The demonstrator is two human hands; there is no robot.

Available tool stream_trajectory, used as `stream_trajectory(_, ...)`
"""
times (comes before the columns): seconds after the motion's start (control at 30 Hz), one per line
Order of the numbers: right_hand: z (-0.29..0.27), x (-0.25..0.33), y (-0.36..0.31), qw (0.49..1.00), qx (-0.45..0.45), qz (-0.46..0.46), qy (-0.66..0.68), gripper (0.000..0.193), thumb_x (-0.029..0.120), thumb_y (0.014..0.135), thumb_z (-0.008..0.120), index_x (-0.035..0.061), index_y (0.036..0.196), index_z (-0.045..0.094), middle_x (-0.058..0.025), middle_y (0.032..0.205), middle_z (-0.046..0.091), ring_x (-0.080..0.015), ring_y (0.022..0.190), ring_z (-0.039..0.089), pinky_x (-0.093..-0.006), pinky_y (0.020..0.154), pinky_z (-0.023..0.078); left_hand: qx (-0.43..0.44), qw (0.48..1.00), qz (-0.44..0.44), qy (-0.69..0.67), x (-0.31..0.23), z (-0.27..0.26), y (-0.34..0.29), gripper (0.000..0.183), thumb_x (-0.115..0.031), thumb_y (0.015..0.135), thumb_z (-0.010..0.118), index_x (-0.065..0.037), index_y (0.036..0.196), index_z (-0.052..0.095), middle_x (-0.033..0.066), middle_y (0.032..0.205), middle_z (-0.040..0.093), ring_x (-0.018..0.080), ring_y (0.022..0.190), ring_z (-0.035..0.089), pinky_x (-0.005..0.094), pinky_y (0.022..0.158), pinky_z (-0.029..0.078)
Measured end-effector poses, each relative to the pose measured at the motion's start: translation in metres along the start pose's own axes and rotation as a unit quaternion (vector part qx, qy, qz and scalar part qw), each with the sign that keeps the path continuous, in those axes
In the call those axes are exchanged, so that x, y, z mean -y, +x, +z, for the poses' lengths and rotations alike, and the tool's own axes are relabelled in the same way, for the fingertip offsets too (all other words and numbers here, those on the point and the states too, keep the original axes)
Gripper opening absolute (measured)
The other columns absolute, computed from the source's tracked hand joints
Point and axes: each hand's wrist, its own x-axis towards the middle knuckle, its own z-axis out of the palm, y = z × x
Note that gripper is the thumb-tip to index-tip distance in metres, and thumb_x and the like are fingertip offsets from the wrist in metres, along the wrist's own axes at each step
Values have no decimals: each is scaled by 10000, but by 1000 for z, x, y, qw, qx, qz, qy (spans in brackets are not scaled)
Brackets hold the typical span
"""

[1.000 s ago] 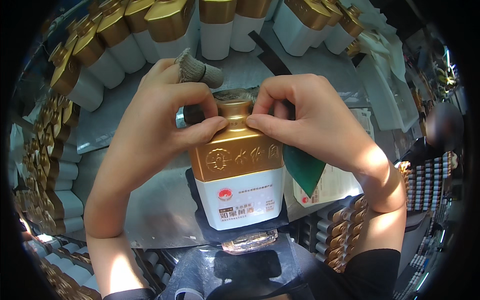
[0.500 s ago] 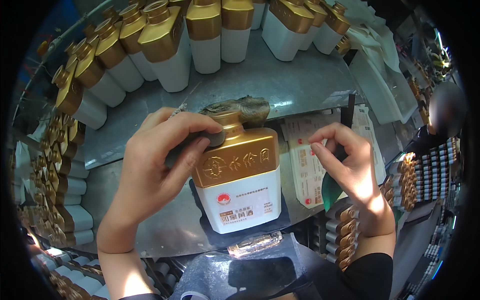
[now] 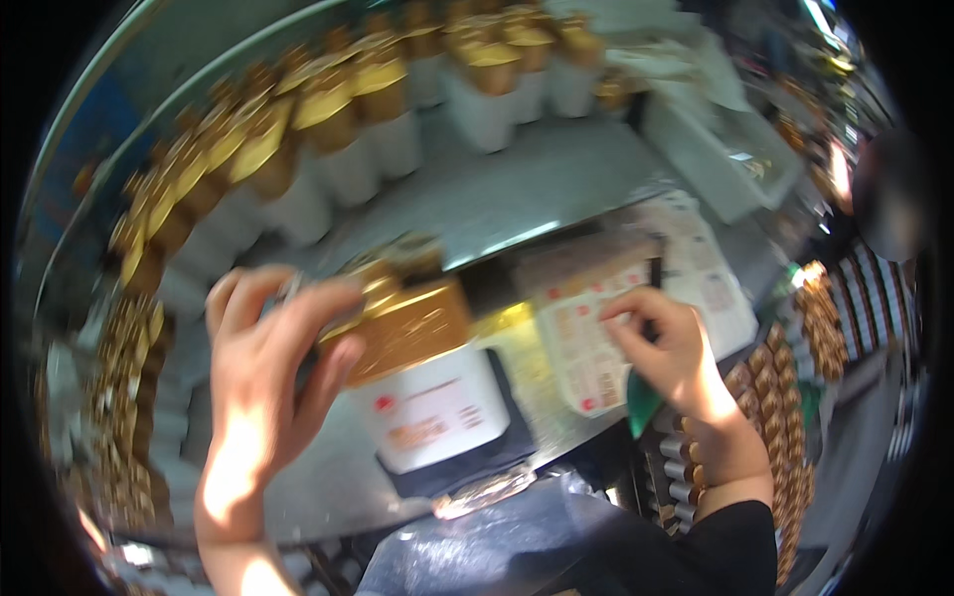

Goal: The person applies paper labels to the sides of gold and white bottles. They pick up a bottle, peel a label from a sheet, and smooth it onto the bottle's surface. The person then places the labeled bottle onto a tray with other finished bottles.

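Note:
A white bottle (image 3: 427, 412) with a gold shoulder and neck leans back on a dark cloth (image 3: 512, 397) in front of me. At its upper left, my left hand (image 3: 273, 348) curls thumb and fingers against the gold shoulder, closed on a dark grey pad that is blurred and mostly covered by the fingers. My right hand (image 3: 661, 343) is over the printed label sheets (image 3: 576, 368), thumb and forefinger pinched together. Through its curled fingers runs a slim tool, its black end (image 3: 655, 268) above and its green end (image 3: 641, 402) below.
White and gold bottles (image 3: 268, 169) stand in a curved row along the back and left of the metal table (image 3: 517, 189). A crumpled dark rag (image 3: 412, 253) lies behind the bottle. A white bin (image 3: 735, 174) is at the far right, and stacked bottles (image 3: 775, 417) fill the lower right.
The whole view has shifted and blurred, so the bottle and back row appear farther left. Both hands keep nearly the same grip, and the right hand shows over the label sheets.

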Motion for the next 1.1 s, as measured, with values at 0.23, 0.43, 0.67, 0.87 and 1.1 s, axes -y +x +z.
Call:
stream_trajectory(0.23, -15, -2, -12, 997, 77, -20, 17, 192, 224, 920, 598, 71, 1034, 620, -49, 624, 600, -157, 571, 579, -313, 564, 444, 99, 992, 38, 72, -10, 18, 15, 392, -371, 976, 430, -68, 1140, 618, 110, 970, 651, 329, 1121, 500, 524, 1070, 233)
stream_trajectory(0.43, -31, -39, -55, 996, -34, -76, 17, 156, 205, 876, 631, 84, 975, 620, -84, 682, 590, -227, 654, 597, -356, 637, 459, -13, 995, 86, -52, 15, 27, -12, 276, -170, 918, 571, -134, 1165, 689, 5, 1143, 664, 269, 1138, 535, 484, 1060, 294)
stream_trajectory(0.67, -27, -29, -55, 998, -35, -51, 20, 174, 211, 854, 642, 71, 957, 642, -87, 708, 591, -219, 658, 593, -345, 638, 459, -64, 998, 11, 9, 27, 30, -36, 205, -105, 912, 574, -54, 1073, 690, 147, 1027, 672, 316, 1004, 597, 447, 914, 439)
stream_trajectory(0.87, -32, -35, -61, 999, -6, -5, 50, 183, 210, 851, 641, 67, 964, 647, -82, 706, 591, -206, 659, 586, -336, 646, 454, -57, 997, 34, 36, 2, 22, -20, 241, -6, 834, 649, -52, 1068, 684, 170, 1044, 664, 313, 975, 615, 414, 872, 512)
stream_trajectory(1.1, -32, -50, -54, 997, 0, -10, 74, 139, 195, 886, 630, 71, 951, 632, -51, 671, 545, -143, 636, 525, -310, 624, 430, 16, 997, 35, 71, -2, 38, 4, 334, -256, 943, 453, -27, 1107, 632, 141, 1023, 654, 337, 1103, 535, 476, 1035, 312)
